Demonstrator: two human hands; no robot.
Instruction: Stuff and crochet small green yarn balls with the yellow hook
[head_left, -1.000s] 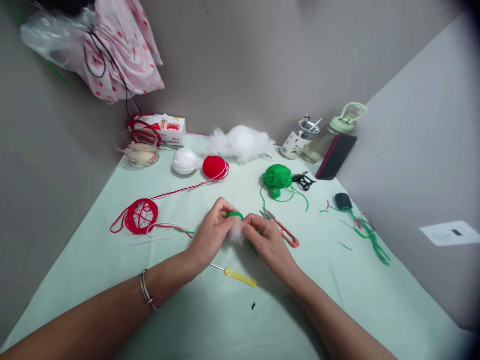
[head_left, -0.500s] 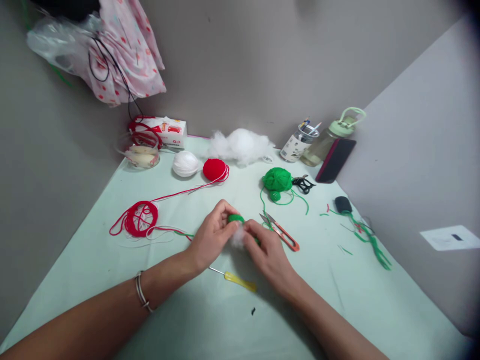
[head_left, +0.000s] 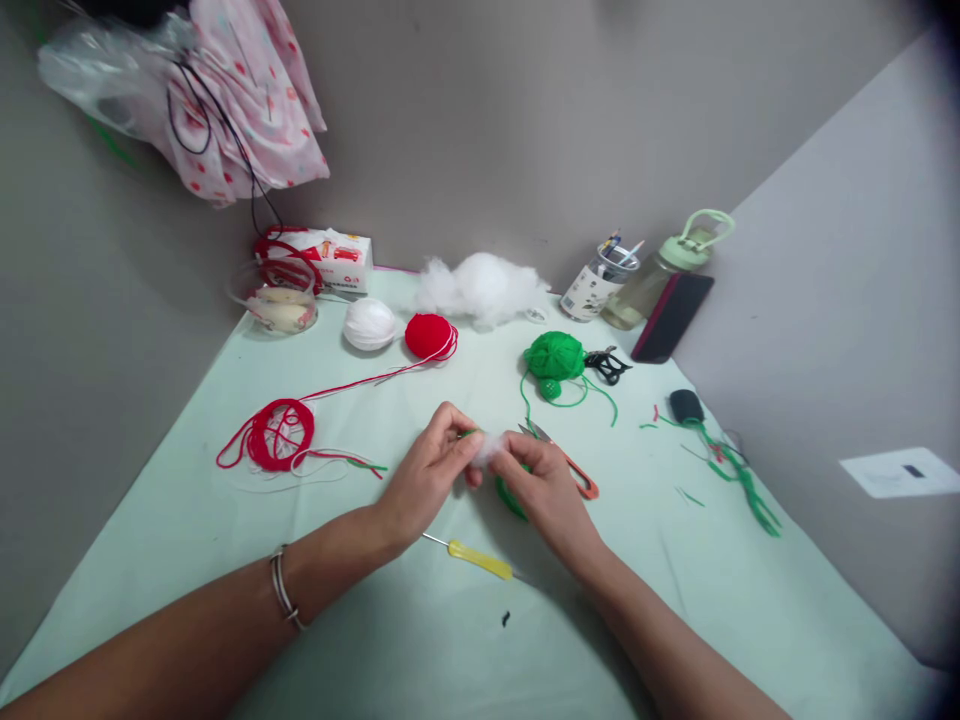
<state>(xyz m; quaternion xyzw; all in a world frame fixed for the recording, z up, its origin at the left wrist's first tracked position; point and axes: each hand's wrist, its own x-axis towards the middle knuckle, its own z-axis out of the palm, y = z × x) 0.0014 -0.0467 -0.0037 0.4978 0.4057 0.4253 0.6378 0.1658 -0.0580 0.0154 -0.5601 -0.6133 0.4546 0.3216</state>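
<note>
My left hand point(head_left: 430, 472) and my right hand point(head_left: 541, 487) meet at the middle of the pale green table point(head_left: 390, 620). Both pinch a small tuft of white stuffing point(head_left: 486, 448) between their fingertips. A green crocheted piece point(head_left: 510, 494) sits under my right hand's fingers, and a bit of green shows by my left fingertips. A yellow-handled crochet hook point(head_left: 480, 560) lies on the table just below my hands. Orange-handled thread snips point(head_left: 576, 468) lie right of my right hand.
Farther back lie a green yarn ball point(head_left: 555, 354), a red yarn ball point(head_left: 429, 335), a white yarn ball point(head_left: 370, 323), a heap of white stuffing point(head_left: 480, 285) and black scissors point(head_left: 607, 364). A red yarn tangle point(head_left: 277, 435) lies left. A jar of pens point(head_left: 600, 282), a bottle point(head_left: 660, 270) and a phone point(head_left: 672, 314) stand at the back right.
The white tuft has been lifted up between both hands' fingertips, and the green piece now shows lower, under my right hand. The view shifted slightly.
</note>
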